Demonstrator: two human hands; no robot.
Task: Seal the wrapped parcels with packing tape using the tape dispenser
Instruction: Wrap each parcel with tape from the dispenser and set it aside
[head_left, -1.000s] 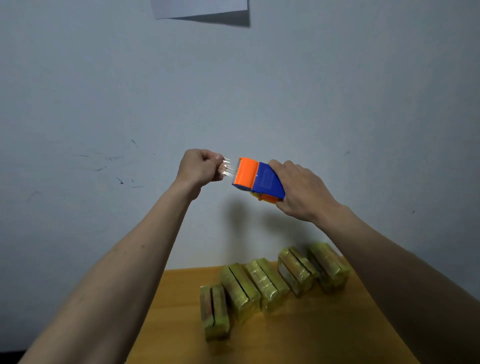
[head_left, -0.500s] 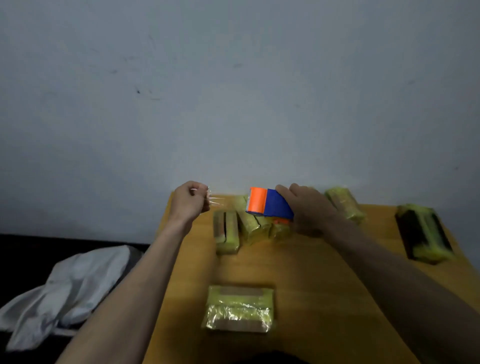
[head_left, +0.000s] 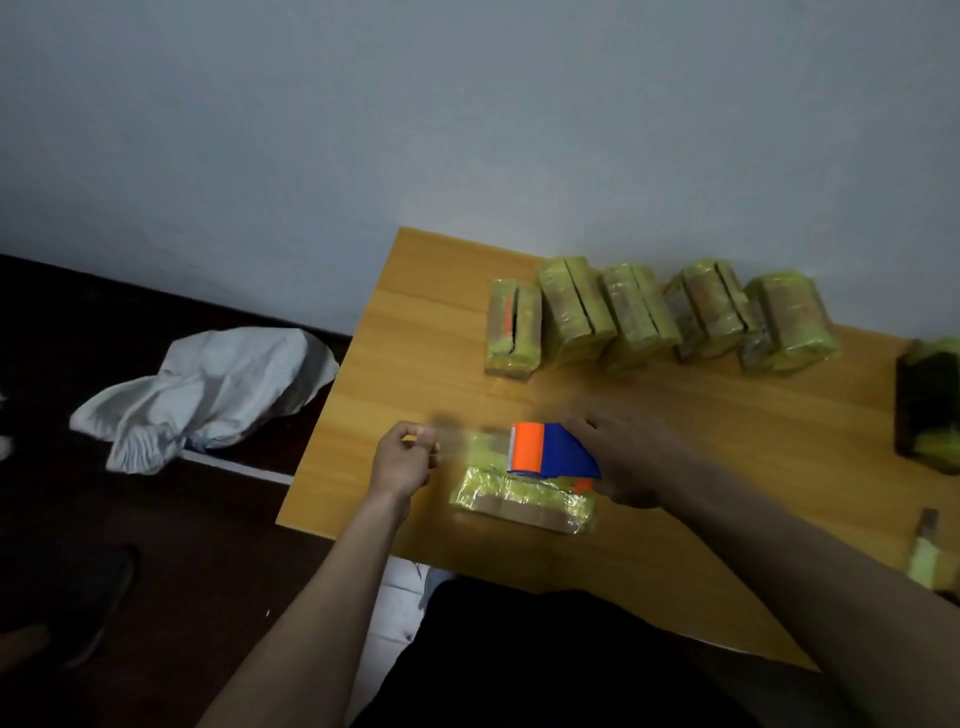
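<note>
My right hand (head_left: 631, 457) grips the orange and blue tape dispenser (head_left: 548, 451) just above a yellow-wrapped parcel (head_left: 519, 496) lying flat near the front of the wooden table (head_left: 415, 338). My left hand (head_left: 402, 460) is to the left of the dispenser, its fingers pinched on the pulled-out end of clear tape (head_left: 462, 441), which is blurred. The tape stretches across the parcel's left end; I cannot tell whether it touches the wrap.
Several yellow-wrapped parcels (head_left: 576, 312) stand in a row along the wall. A dark wrapped parcel (head_left: 930, 405) lies at the right edge, another small item (head_left: 930, 556) below it. A white cloth bag (head_left: 208, 389) lies on the dark floor to the left.
Both hands came down from in front of the wall to just above the flat parcel, still holding dispenser and tape end. The view tilted down toward the table.
</note>
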